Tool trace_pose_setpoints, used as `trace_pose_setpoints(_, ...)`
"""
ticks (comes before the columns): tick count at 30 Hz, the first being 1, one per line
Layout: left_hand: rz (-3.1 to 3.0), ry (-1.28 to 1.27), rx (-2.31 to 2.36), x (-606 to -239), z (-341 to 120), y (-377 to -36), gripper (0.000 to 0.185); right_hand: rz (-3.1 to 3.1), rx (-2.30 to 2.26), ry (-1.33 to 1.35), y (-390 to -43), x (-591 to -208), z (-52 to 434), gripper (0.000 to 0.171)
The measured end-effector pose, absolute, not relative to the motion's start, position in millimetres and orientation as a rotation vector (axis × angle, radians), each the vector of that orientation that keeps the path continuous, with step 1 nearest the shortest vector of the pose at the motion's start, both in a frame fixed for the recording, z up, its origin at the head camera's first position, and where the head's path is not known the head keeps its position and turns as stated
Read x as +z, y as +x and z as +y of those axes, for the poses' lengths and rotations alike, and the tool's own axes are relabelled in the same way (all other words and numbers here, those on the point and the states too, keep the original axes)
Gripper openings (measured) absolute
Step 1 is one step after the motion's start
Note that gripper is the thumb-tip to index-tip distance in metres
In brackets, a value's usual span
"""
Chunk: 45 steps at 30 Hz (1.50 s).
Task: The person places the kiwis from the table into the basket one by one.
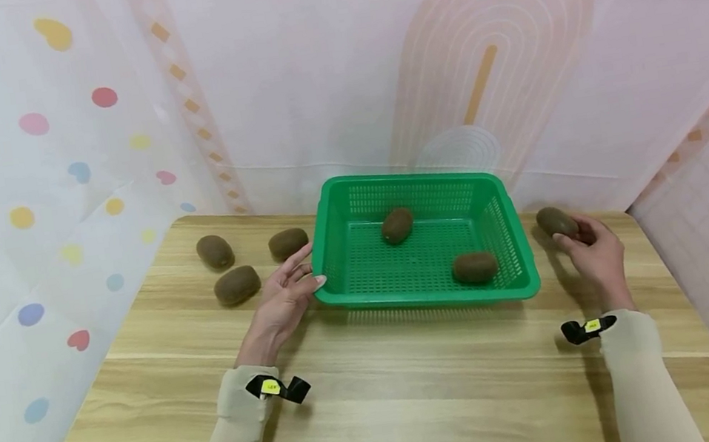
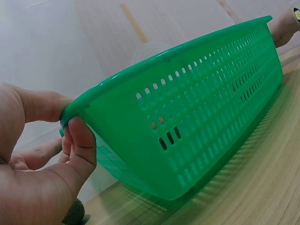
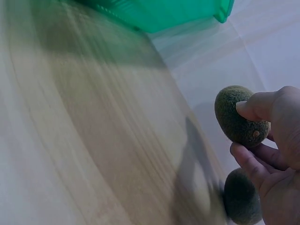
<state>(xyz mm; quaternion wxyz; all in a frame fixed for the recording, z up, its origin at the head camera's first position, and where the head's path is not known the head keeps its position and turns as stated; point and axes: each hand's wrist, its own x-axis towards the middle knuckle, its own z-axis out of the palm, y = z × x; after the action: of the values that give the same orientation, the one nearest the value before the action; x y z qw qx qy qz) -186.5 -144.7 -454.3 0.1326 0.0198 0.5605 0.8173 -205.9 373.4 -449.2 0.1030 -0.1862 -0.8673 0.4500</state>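
Observation:
A green plastic basket (image 1: 429, 302) stands on the table with two brown kiwis inside, one kiwi (image 1: 398, 225) towards the back and another kiwi (image 1: 476, 267) at the front right. My left hand (image 1: 281, 305) pinches the basket's left rim between thumb and fingers, close to the front corner. To the right of the basket, my right hand (image 1: 596, 256) grips a kiwi (image 3: 234, 112) between thumb and fingertips, held above the table. Below that hand, the right wrist view shows a further kiwi (image 3: 241, 197) on the table, hidden in the head view.
Left of the basket lie three kiwis: one kiwi (image 1: 215, 252) at the back, a kiwi (image 1: 237, 286) in front of it, and a kiwi (image 1: 289, 244) beside my left fingers. Behind the wooden table (image 1: 418, 399) hangs a patterned cloth (image 1: 308, 70).

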Motion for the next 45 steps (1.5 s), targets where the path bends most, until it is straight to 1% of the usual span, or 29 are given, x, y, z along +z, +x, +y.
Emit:
trace_pose_setpoints(9,1.632,0.05,2.365,-453.8,-144.3,-186.2,0.074,-2.494,1.337,-0.464,-205.5,-442.2,361.8,0.058)
trace_pose_setpoints(16,1.616,0.06,2.372,-454.7,-144.6,-187.2,0.074,-2.426,1.345,-0.386,-205.4,-436.9,348.6,0.053)
trace_pose_setpoints(29,1.652,0.048,2.346,-455.4,-145.3,-186.5,0.073,-2.447,1.365,-0.289,-199.2,-419.0,328.3,0.055)
trace_pose_setpoints(36,1.633,0.061,2.357,-454.1,-144.7,-186.7,0.074,-2.371,1.463,-0.273,-197.7,-410.2,317.3,0.055)
trace_pose_setpoints(45,1.622,0.05,2.365,-454.1,-145.3,-185.9,0.074,-2.325,1.485,-0.145,-193.8,-400.0,304.5,0.053)
